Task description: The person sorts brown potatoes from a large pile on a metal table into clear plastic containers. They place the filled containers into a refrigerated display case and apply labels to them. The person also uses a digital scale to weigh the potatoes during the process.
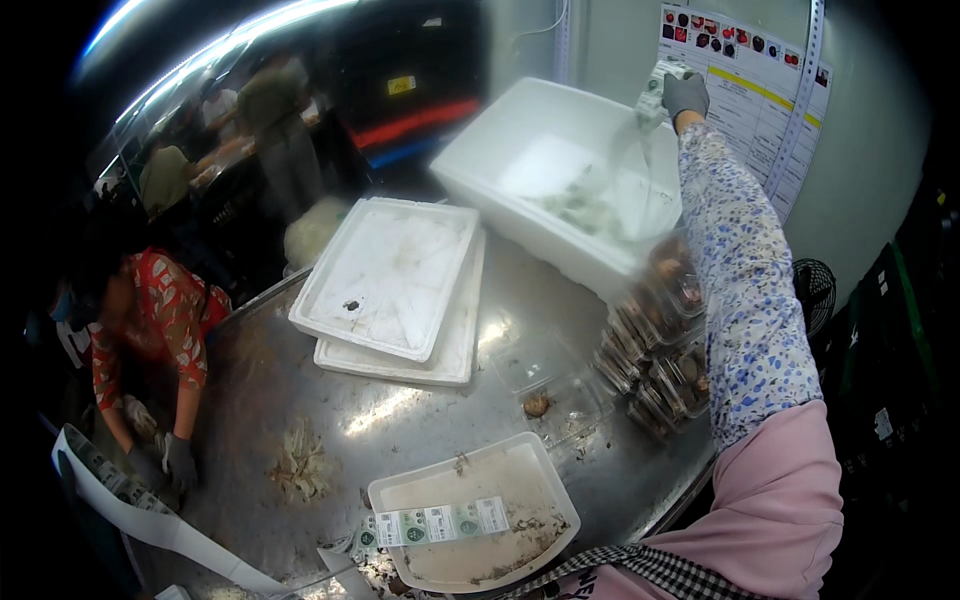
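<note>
My right hand (686, 97), in a grey glove, is stretched out to the far right over the white foam box (480, 160). Its fingers are closed on a strip of white-and-green labels (660, 90), part of which trails down toward the box. Blurred pale strips (590, 212) lie inside that box. Nearer me, another label strip (440, 524) lies across a dirty cream-coloured plastic tray (540, 470). My left hand is out of sight.
Two stacked foam lids (390, 275) lie mid-table. Several clear plastic containers (665, 370) are stacked at right, beside an open clear container (530, 365) and a brown round piece (537, 404). Pale scraps (300, 462) lie left. A gloved co-worker (150, 330) bends over the left edge.
</note>
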Demonstrator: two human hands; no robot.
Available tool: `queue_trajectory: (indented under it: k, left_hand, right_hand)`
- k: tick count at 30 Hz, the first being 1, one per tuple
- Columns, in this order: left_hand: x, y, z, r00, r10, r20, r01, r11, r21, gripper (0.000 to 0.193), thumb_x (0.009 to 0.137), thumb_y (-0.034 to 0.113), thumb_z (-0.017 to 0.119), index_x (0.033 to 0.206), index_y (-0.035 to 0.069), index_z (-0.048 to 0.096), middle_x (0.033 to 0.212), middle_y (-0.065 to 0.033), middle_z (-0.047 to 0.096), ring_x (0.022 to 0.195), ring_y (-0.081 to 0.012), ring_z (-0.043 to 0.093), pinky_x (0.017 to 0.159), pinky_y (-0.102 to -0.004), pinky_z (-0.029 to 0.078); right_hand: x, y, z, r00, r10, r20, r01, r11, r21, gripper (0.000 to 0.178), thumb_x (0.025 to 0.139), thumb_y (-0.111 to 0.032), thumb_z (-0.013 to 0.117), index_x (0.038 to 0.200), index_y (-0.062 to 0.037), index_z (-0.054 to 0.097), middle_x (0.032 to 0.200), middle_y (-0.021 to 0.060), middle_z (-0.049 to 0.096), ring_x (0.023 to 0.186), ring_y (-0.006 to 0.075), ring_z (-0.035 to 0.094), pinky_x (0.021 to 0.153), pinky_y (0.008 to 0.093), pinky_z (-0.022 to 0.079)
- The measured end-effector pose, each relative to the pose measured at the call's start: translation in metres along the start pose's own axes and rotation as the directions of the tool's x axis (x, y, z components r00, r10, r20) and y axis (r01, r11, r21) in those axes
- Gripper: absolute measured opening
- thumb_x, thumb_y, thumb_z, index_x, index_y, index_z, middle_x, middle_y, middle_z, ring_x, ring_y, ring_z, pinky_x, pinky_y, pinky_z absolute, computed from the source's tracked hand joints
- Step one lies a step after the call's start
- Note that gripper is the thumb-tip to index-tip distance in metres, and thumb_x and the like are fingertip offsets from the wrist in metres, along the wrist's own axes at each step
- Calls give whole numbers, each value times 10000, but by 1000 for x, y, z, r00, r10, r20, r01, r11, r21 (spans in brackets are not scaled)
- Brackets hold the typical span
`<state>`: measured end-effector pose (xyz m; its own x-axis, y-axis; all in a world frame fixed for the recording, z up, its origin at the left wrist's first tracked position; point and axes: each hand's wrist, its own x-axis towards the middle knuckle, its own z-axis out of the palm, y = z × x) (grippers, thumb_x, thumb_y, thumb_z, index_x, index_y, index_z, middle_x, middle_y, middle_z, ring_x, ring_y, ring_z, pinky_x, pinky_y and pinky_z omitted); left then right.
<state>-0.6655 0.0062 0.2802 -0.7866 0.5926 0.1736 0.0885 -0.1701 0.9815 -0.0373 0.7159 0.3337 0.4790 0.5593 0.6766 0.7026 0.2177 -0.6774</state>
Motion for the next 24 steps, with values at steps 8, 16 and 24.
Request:
queue_trajectory:
  k: [8, 16, 24]
  left_hand:
    - [-11, -13, 133, 963, 84, 255, -71, 996, -61, 454, 919, 293, 588, 1261, 1, 521, 1110, -111, 619, 1005, -188, 611, 902, -327, 480]
    - [-54, 41, 236, 777, 150, 611, -77, 987, -144, 373, 884, 236, 653, 1182, 16, 602, 1095, -83, 645, 1011, -189, 613, 907, -308, 484]
    - [-60, 26, 239, 706, 384, 596, -186, 911, -367, 258, 911, 134, 614, 1131, 2, 598, 1058, -67, 638, 949, -146, 618, 839, -259, 509]
  right_hand:
    - [-115, -88, -44, 318, -187, 929, 400, 915, 48, 460, 905, -367, 598, 1177, 3, 618, 997, 109, 681, 800, 146, 683, 668, 261, 544]
    - [-314, -228, -211, -126, -771, 625, 43, 625, 780, 496, 931, -321, 603, 1296, 6, 527, 1171, 160, 643, 1088, 210, 620, 968, 314, 473]
    - [-386, -240, -285, -30, -654, 756, -247, 738, 629, 589, 882, -407, 671, 1256, 34, 558, 1093, 102, 657, 1009, 149, 619, 875, 255, 486]
